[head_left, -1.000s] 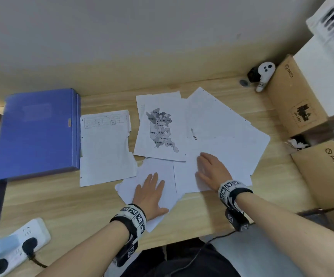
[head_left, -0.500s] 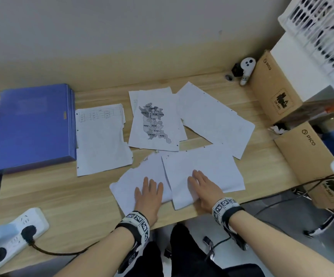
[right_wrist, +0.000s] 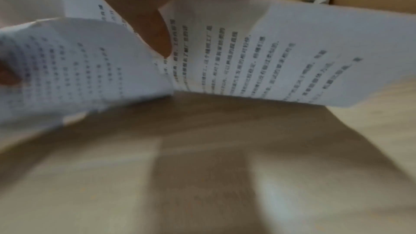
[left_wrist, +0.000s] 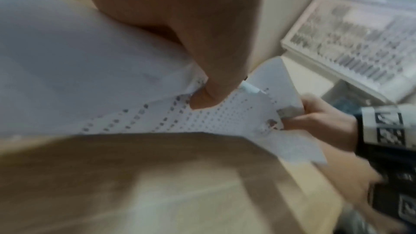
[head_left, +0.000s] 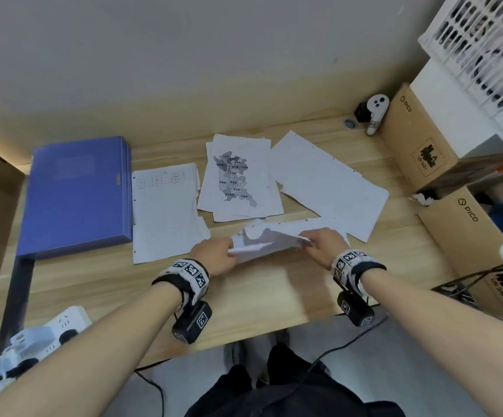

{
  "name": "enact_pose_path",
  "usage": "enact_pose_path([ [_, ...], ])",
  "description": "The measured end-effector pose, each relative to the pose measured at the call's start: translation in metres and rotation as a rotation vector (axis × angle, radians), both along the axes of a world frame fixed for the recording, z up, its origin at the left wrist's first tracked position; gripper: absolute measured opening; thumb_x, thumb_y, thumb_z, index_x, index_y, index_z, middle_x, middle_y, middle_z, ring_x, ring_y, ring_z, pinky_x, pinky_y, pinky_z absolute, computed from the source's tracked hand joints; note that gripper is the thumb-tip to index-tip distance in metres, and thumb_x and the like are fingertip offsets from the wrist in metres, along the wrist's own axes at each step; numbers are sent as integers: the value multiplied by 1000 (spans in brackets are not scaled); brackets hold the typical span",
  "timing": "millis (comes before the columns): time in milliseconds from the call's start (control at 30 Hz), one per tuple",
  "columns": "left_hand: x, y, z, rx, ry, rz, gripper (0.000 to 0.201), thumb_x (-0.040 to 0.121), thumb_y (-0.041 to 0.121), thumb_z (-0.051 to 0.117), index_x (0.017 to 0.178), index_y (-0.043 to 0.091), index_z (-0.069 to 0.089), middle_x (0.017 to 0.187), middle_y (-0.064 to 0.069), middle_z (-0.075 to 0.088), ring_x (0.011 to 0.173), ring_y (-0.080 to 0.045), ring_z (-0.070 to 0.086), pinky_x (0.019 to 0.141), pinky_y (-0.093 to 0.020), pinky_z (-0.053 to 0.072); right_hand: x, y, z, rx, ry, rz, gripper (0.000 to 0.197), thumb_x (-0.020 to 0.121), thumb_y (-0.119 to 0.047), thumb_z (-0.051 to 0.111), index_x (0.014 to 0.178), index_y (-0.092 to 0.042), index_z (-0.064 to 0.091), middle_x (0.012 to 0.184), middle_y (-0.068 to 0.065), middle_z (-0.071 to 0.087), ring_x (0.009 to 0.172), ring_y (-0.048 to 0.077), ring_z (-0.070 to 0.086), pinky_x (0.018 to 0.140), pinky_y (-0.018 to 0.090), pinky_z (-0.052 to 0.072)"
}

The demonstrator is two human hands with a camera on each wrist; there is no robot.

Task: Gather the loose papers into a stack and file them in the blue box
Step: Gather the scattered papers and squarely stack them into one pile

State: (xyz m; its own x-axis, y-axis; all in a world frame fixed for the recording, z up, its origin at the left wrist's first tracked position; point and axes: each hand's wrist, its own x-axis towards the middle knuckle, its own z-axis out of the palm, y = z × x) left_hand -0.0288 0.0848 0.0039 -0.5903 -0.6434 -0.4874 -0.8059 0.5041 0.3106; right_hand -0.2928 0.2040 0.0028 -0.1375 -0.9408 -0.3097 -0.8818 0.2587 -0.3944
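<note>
- At the near middle of the wooden surface [head_left: 262, 296], both hands hold a bent bundle of printed papers [head_left: 266, 240] lifted off the wood.
- The left hand [head_left: 214, 255] pinches the bundle's 9 o'clock end; in the left wrist view its thumb [left_wrist: 209, 95] presses on the printed sheet.
- The right hand [head_left: 324, 246] grips the 3 o'clock end, fingers curled round the paper edge.
- From the bundle, at 12 o'clock lies a map sheet [head_left: 236, 179] on top of other pages.
- At 1 o'clock a blank-looking sheet [head_left: 328, 182] lies skewed.
- At 10 o'clock a table-printed sheet [head_left: 166, 212] lies flat, just beside the blue box [head_left: 76, 194], which is closed and lying at 9 o'clock.
- Cardboard boxes [head_left: 424, 145] stand at 3 o'clock; a power strip [head_left: 42, 332] sits at 7 o'clock.
</note>
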Motion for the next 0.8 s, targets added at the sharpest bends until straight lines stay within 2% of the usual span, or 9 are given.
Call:
enact_pose_path([
  [67,4,-22,15,21,138,145,16,83,33,51,88,19,58,88,-2,64,80,-25,59,70,-33,45,-4,-19,20,-64,-81,-141,17,77,-23,53,80,-28,68,79,6,68,77,26,62,68,34,47],
  [167,16,-51,40,109,421,435,21,78,29,56,69,16,43,69,-7,47,64,-21,43,61,-33,31,-7,-48,49,-232,-149,-327,16,70,-17,49,55,-18,42,56,4,49,60,28,48,55,34,36],
  [233,26,-67,53,194,599,651,14,78,20,57,69,11,50,71,-7,54,65,-21,46,62,-32,35,-6,-65,68,-321,-194,-398,24,69,-15,47,54,-17,28,52,1,32,54,22,31,52,33,21],
  [300,38,-79,56,227,705,830,9,81,14,57,83,7,62,85,-10,65,77,-24,58,70,-34,45,-6,-79,85,-372,-233,-433,24,68,-17,47,56,-19,26,54,2,27,55,18,25,55,32,18],
  [433,54,-81,31,270,706,1020,20,86,4,56,104,4,64,98,-13,65,90,-29,60,77,-34,47,-5,-93,97,-395,-286,-465,26,70,-16,49,55,-19,29,55,3,29,54,17,28,55,31,20],
  [533,57,-67,2,327,658,1106,23,84,-1,56,106,2,64,100,-14,65,89,-28,60,79,-32,48,-3,-95,89,-382,-340,-530,28,74,-11,52,56,-16,33,56,5,32,54,15,31,55,30,24],
  [633,55,-61,-36,406,650,1196,32,80,0,59,112,1,59,111,-15,68,97,-31,65,87,-40,54,-6,-96,72,-341,-396,-612,23,76,-10,57,57,-6,42,56,6,43,54,15,40,54,30,33],
  [700,53,-61,-61,440,669,1233,46,74,4,61,120,5,54,117,-15,67,102,-33,65,92,-46,54,-6,-101,58,-295,-433,-640,18,76,-9,57,61,-7,47,60,8,45,58,17,42,56,31,35],
  [800,44,-56,-63,517,685,1245,48,77,-2,59,123,4,48,120,-15,64,106,-34,64,95,-51,53,-7,-112,33,-219,-489,-659,12,77,-8,55,69,0,57,64,10,53,61,22,51,56,36,45],
])
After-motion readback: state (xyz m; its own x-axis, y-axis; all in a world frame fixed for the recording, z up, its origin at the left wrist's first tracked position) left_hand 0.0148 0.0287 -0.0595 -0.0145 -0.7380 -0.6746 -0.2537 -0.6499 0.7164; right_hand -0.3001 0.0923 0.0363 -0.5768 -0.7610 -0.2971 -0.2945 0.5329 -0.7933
